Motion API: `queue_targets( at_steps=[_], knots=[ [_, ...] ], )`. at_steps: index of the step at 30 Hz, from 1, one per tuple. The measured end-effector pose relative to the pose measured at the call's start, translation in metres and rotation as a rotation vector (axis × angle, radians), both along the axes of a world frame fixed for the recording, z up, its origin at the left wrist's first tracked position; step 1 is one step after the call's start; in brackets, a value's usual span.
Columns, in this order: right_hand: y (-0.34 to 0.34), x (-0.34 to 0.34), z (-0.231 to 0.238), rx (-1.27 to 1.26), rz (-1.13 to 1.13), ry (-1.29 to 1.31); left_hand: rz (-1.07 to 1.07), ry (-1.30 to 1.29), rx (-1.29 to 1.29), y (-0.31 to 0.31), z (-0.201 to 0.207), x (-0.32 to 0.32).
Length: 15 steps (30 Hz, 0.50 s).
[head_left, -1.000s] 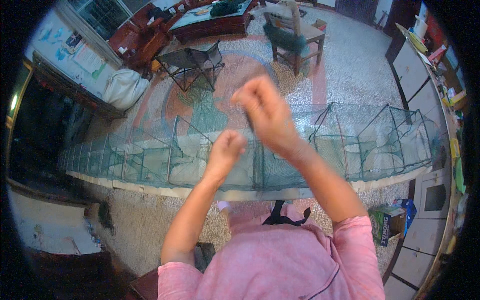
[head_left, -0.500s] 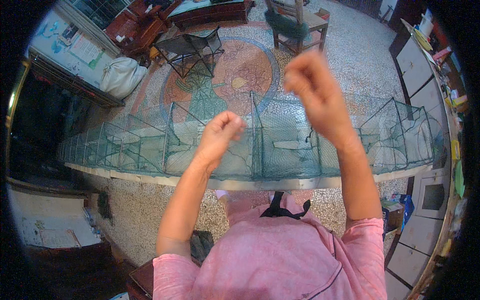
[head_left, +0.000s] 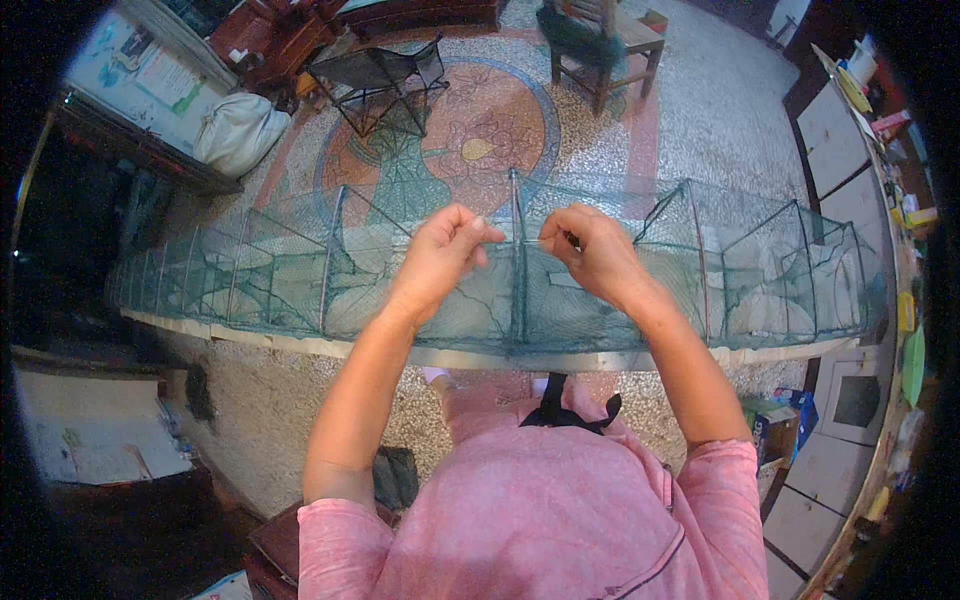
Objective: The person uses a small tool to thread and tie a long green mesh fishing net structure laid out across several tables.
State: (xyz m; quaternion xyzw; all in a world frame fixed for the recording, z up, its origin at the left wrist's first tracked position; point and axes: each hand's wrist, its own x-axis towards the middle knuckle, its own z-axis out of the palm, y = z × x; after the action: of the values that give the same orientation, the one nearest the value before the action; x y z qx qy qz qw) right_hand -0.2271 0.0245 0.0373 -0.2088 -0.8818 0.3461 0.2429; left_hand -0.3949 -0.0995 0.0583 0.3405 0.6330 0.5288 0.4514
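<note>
A long green mesh net trap (head_left: 430,310) with square metal frames stretches across in front of me, on a narrow pale board (head_left: 590,362). Above its middle, my left hand (head_left: 446,250) is closed, thumb and forefinger pinched just left of an upright frame rod (head_left: 516,230). On the rod's other side, my right hand (head_left: 594,250) is closed in a pinch too. A thin pale line, perhaps thread, shows between its fingertips and the rod, and a small dark spot sits within its fingers. What either pinch holds is too small to name.
Beyond the net stand a black folding chair (head_left: 385,82) and a wooden chair (head_left: 610,50). A white sack (head_left: 240,133) leans at the left. Pale cabinets (head_left: 835,145) with a cluttered top line the right side. A box (head_left: 778,430) stands on the floor near them.
My right hand has come down and left, from raised above the net to beside the frame rod, close to my left hand. The left hand has barely moved. The net has shifted slightly.
</note>
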Motion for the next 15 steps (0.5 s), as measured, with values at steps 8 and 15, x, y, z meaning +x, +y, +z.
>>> queue_targets(
  at_steps=[8, 15],
  knots=[
    [-0.005, -0.01, -0.015, -0.257, 0.013, 0.172, -0.011, 0.057, 0.039, -0.001, -0.011, -0.001],
    [-0.026, -0.034, 0.002, -0.152, 0.065, 0.192, 0.136, -0.068, 0.009, -0.004, -0.012, -0.008]
  ],
)
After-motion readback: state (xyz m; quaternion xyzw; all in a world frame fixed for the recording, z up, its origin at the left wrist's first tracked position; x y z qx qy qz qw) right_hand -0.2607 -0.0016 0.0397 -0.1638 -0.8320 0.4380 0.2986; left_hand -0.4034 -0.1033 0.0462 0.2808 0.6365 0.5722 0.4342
